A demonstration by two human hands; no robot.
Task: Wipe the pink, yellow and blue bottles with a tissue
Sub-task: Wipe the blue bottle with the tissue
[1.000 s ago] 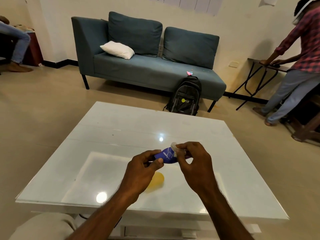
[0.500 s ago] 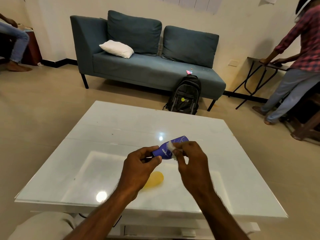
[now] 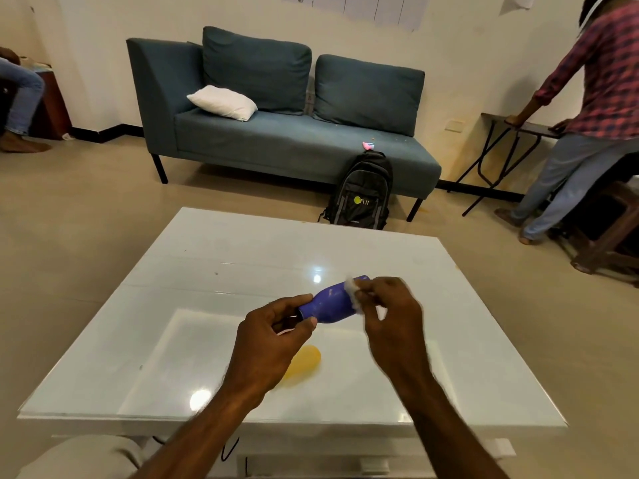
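Above the white glossy table point(image 3: 207, 340) I hold a small blue bottle point(image 3: 328, 305) on its side. My left hand point(image 3: 273, 337) grips its near end. My right hand point(image 3: 390, 312) pinches a white tissue point(image 3: 353, 292) against the bottle's far half. A yellow bottle point(image 3: 301, 364) lies on the table just below my left hand, partly hidden by it. No pink bottle shows on the table.
A teal sofa point(image 3: 283, 133) with a white pillow point(image 3: 223, 102) stands behind the table, a black backpack point(image 3: 359, 191) leaning on it. A person point(image 3: 587, 108) stands at a small folding table at the right. Another person's legs point(image 3: 17, 95) show at far left.
The blue bottle has turned so its far end points up and right. My right hand with the tissue has slid along it toward that far end.
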